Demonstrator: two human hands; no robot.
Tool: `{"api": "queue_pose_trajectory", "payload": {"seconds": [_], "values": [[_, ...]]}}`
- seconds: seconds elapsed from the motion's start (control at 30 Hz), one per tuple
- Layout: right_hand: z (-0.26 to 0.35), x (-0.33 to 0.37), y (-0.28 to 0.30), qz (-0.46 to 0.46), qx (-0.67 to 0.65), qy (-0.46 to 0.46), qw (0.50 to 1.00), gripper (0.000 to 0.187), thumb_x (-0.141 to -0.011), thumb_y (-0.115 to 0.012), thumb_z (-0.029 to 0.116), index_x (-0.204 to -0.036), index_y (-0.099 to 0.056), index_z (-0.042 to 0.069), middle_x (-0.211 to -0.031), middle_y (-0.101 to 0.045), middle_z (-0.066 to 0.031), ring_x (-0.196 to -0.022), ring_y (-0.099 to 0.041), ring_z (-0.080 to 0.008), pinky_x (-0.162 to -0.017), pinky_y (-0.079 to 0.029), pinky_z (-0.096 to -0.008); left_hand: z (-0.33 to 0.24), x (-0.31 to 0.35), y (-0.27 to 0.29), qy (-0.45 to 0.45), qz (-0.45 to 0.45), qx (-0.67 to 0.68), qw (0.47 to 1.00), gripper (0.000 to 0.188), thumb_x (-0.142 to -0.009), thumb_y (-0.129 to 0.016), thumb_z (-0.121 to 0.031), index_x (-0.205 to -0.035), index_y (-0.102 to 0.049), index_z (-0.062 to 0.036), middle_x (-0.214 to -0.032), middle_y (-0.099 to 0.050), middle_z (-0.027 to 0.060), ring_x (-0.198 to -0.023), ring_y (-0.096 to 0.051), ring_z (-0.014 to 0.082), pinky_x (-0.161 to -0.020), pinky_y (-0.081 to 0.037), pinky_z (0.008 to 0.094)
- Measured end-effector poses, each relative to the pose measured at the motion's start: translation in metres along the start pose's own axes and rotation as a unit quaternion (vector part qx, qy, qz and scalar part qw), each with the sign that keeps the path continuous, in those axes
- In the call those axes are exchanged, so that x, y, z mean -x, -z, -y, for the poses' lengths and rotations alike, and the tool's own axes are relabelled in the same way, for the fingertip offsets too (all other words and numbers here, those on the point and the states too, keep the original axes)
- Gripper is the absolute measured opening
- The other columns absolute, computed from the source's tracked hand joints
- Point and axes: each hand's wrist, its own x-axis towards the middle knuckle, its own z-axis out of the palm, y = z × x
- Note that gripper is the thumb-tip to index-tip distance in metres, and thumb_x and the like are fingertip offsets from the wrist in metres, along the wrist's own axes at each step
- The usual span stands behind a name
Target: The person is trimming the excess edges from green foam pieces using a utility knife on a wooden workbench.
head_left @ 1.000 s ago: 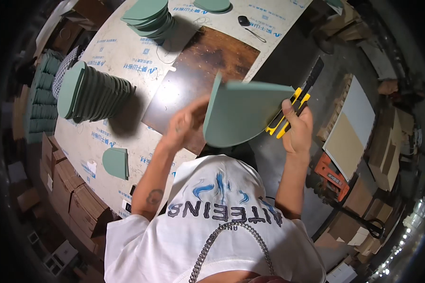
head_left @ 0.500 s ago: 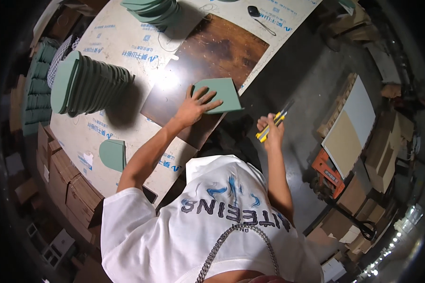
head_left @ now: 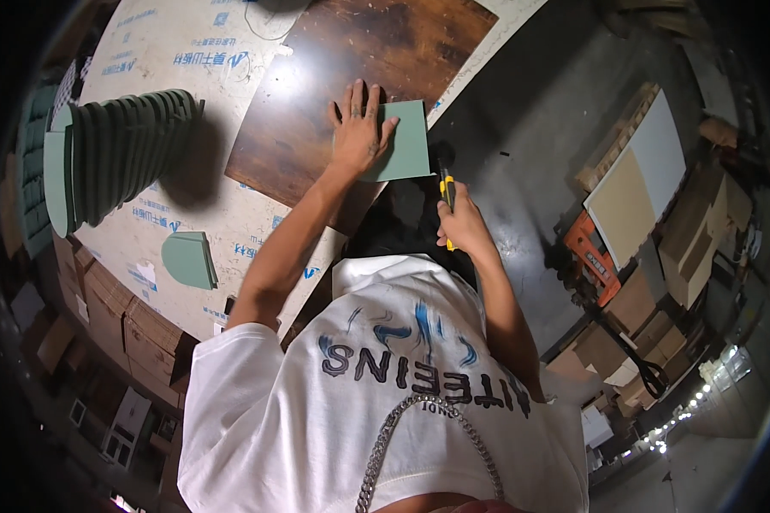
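My left hand [head_left: 359, 135] lies with its fingers spread on a green sheet piece [head_left: 408, 141], pressing it to a dark brown wooden board [head_left: 393, 51]. The piece has one straight end, which juts past the board's near right edge. My right hand [head_left: 465, 224] is wrapped round a yellow and black utility knife [head_left: 447, 188], held just off the table beside that edge. The knife points away from me, its tip close to the corner of the green piece; whether it touches I cannot tell.
At the left of the table [head_left: 128, 248] stands a long row of stacked green pieces [head_left: 128, 145]. A few more green pieces [head_left: 190, 259] lie nearer me. Cardboard boxes [head_left: 137, 333] are below the left edge. On the right stand an orange pallet jack [head_left: 592, 256] and leaning panels [head_left: 637, 184].
My right hand has brought the knife left, nearer the green piece, and turned it more upright. My left hand has turned, its fingers now pointing farther away. The whole view has shifted.
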Motion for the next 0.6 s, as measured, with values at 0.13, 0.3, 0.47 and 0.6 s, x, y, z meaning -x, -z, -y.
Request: {"api": "queue_pose_trajectory", "payload": {"seconds": [0.13, 0.3, 0.47, 0.6], "values": [[0.025, -0.003, 0.002, 0.062, 0.059, -0.044, 0.995, 0.033, -0.101, -0.048, 0.016, -0.122, -0.042, -0.010, -0.081, -0.063, -0.0181, -0.050, -0.064, -0.0231, -0.049, -0.056, -0.0371, -0.011, -0.003, -0.010, 0.035, -0.051, -0.030, 0.998, 0.060, -0.100, -0.049, -0.043, -0.144, -0.049, -0.0038, -0.153, -0.041, 0.0222, -0.143, -0.035, 0.0403, -0.114, -0.021, 0.0631], [0.029, 0.009, 0.001, 0.080, 0.129, -0.071, 0.986, 0.033, -0.102, -0.046, 0.018, -0.114, -0.043, -0.012, -0.075, -0.064, -0.0211, -0.049, -0.065, -0.0258, -0.049, -0.055, -0.0389, -0.011, -0.002, -0.011, 0.046, -0.039, -0.037, 0.997, 0.063, -0.099, -0.046, -0.047, -0.145, -0.049, -0.0041, -0.157, -0.037, 0.0210, -0.146, -0.032, 0.0370, -0.116, -0.018, 0.0623], [0.033, 0.009, 0.000, 0.091, 0.137, -0.105, 0.981, 0.032, -0.100, -0.050, 0.019, -0.108, -0.044, -0.011, -0.071, -0.067, -0.0234, -0.052, -0.068, -0.0302, -0.059, -0.058, -0.0407, -0.011, -0.003, -0.007, 0.057, -0.015, -0.038, 0.998, 0.064, -0.099, -0.048, -0.048, -0.146, -0.048, -0.0045, -0.156, -0.038, 0.0209, -0.146, -0.032, 0.0374, -0.118, -0.017, 0.0597], [-0.001, -0.002, -0.010, 0.077, 0.166, -0.082, 0.980, 0.032, -0.100, -0.052, 0.020, -0.108, -0.044, -0.010, -0.078, -0.067, -0.0301, -0.068, -0.069, -0.0427, -0.067, -0.058, -0.0479, -0.012, -0.005, -0.004, 0.064, 0.010, -0.023, 0.998, 0.067, -0.100, -0.046, -0.050, -0.150, -0.043, -0.0053, -0.159, -0.034, 0.0202, -0.149, -0.027, 0.0367, -0.120, -0.013, 0.0578]]}}
